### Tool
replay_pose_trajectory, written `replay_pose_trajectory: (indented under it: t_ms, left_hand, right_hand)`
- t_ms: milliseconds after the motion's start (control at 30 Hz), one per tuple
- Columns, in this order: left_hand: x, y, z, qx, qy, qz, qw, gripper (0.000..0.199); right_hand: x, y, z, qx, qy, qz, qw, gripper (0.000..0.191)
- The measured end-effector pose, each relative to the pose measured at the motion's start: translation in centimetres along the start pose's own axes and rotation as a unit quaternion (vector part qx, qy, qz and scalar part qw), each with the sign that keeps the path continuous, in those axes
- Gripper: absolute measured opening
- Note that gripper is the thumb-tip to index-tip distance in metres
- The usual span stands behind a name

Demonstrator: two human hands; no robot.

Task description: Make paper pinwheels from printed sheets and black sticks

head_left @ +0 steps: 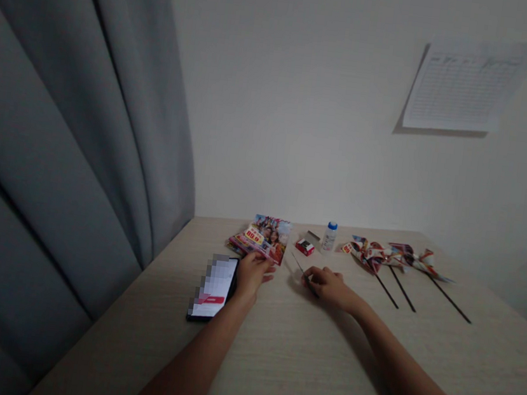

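My left hand (254,273) rests at the near edge of a stack of colourful printed flyers (271,234), its fingers apart and touching the lower flyer edge. Just left of that hand lies a phone (213,291) with its screen lit. My right hand (327,285) is closed around the dark handle of a thin pointed tool (300,267), probably a knife or scissors, whose tip points up and left toward the flyers. Behind the right hand are a small open red box (305,247) and a white bottle with a blue cap (330,238).
Several paper pinwheels (381,257) on dark sticks lie at the back right of the table (272,365). A wall stands behind the table, with a printed sheet (463,91) on it. A grey curtain (111,108) hangs along the left side.
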State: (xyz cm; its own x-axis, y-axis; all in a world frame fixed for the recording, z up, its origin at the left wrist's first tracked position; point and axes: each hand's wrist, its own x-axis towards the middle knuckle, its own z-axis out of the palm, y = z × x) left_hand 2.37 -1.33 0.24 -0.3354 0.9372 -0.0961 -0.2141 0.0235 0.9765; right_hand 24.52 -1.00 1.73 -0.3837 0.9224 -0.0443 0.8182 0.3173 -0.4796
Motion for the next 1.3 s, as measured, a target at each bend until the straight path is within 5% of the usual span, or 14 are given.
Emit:
replay_pose_trajectory:
  t_ms: [467,1300]
  left_hand:
    - [-0.2,0.2,0.2,-0.029,0.005,0.004,1.000,0.021]
    - [-0.4,0.1,0.2,-0.051,-0.013,-0.009,0.999,0.028]
  right_hand:
    - [-0.5,0.0,0.2,0.194,-0.087,-0.078,0.974,0.027]
    - [-0.1,0.7,1.2,0.248,-0.103,-0.082,0.960,0.025]
